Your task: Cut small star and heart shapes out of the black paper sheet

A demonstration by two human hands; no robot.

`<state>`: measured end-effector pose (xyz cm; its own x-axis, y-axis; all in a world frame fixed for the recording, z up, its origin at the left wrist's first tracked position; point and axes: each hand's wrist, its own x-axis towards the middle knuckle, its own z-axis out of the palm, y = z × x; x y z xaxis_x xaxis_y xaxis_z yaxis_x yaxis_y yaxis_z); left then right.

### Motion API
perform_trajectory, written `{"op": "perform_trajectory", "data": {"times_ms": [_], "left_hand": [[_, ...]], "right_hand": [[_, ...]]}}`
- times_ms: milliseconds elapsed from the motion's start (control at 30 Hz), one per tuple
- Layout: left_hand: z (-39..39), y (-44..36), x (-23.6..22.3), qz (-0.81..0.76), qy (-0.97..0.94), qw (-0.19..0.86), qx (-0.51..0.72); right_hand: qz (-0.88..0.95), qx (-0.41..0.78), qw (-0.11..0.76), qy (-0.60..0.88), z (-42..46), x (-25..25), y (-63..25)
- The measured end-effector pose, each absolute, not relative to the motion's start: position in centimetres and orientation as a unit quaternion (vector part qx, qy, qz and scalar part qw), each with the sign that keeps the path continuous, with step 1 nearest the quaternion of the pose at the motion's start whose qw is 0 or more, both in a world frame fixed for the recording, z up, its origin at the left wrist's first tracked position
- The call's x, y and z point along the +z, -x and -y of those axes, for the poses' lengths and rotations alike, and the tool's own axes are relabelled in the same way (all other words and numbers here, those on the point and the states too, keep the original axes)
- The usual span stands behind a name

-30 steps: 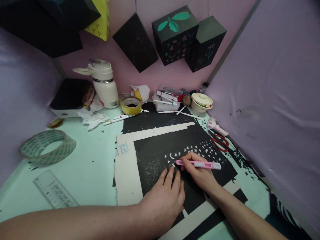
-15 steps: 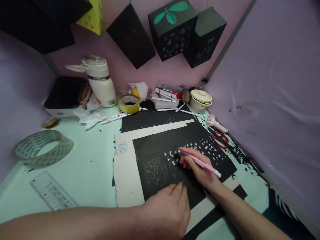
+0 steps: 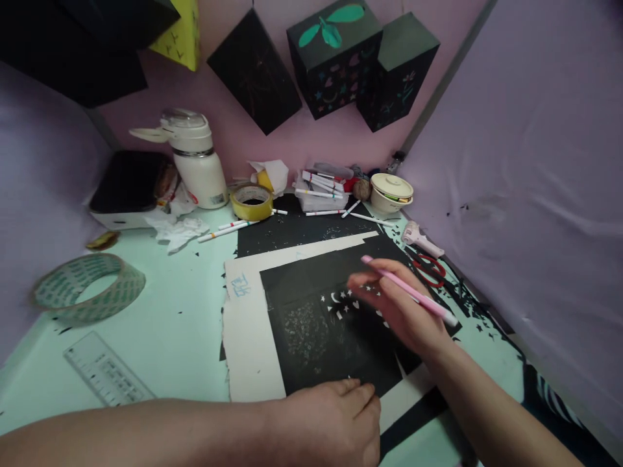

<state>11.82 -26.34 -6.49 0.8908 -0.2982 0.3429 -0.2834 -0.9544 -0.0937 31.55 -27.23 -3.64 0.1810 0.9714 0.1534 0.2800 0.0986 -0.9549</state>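
My right hand [image 3: 411, 314] is raised just over the black paper [image 3: 302, 282], with a slim pink pen-shaped craft knife [image 3: 413, 293] gripped between thumb and fingers. Its tip points to the upper left; its white end sticks out beyond the hand. Small stars, a moon, hearts and other shapes are cut through the paper, part of them hidden behind this hand. My left hand [image 3: 335, 418] lies on the paper's near edge, fingers resting flat. Beneath the paper is a white board [image 3: 248, 363] with a torn left edge and blue writing. Pale specks cover the paper's left part.
Left are a wide tape roll [image 3: 87, 288] and a clear ruler [image 3: 104, 370]. Behind stand a white bottle [image 3: 199, 172], yellow tape [image 3: 252, 202], markers [image 3: 321, 185] and a lidded bowl [image 3: 392, 192]. A glue gun [image 3: 422, 240] and red-handled scissors [image 3: 431, 269] lie right. Black boxes [image 3: 335, 65] hang above.
My right hand has lifted and moved right with the craft knife, whose tip has left the cut shapes. My left hand has slid slightly toward me and to the right.
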Motion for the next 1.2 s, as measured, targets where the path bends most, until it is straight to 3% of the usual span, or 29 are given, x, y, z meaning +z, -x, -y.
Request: {"op": "perform_trajectory", "data": {"times_ms": [67, 100, 200, 233, 333, 433, 567, 733, 900, 1200], "left_hand": [[26.4, -11.8, -6.5, -0.149, 0.973, 0.017, -0.174], [26.3, -11.8, -6.5, -0.149, 0.973, 0.018, -0.174], [26.3, -11.8, -6.4, -0.153, 0.972, 0.022, -0.178], [26.2, -11.8, -6.3, -0.156, 0.971, 0.023, -0.178], [26.1, -11.8, -6.1, -0.159, 0.970, 0.021, -0.183], [26.0, -11.9, -6.0, -0.132, 0.970, 0.022, -0.203], [25.6, -12.1, -6.5, -0.016, 0.972, 0.057, -0.228], [25.2, -12.6, -7.2, 0.124, 0.973, 0.066, -0.184], [25.4, -12.6, -7.5, 0.136, 0.972, 0.068, -0.181], [25.3, -12.6, -7.3, 0.128, 0.975, 0.080, -0.161]], "right_hand": [[0.571, 0.449, 0.444, 0.525, 27.2, -3.7, -31.5], [0.587, 0.431, 0.436, 0.529, 27.1, -3.8, -31.5], [0.578, 0.168, 0.512, 0.612, 26.5, -4.0, -32.2], [0.553, 0.137, 0.532, 0.627, 26.3, -4.1, -32.6], [0.522, 0.209, 0.547, 0.620, 26.3, -4.4, -33.8], [0.541, 0.287, 0.497, 0.615, 26.9, -4.9, -34.1], [0.593, 0.246, 0.427, 0.637, 27.9, -5.3, -33.5], [0.646, 0.212, 0.419, 0.602, 28.9, -5.8, -32.9], [0.739, 0.206, 0.408, 0.495, 29.3, -6.4, -33.0], [0.754, 0.211, 0.393, 0.483, 28.7, -6.4, -33.0]]}}
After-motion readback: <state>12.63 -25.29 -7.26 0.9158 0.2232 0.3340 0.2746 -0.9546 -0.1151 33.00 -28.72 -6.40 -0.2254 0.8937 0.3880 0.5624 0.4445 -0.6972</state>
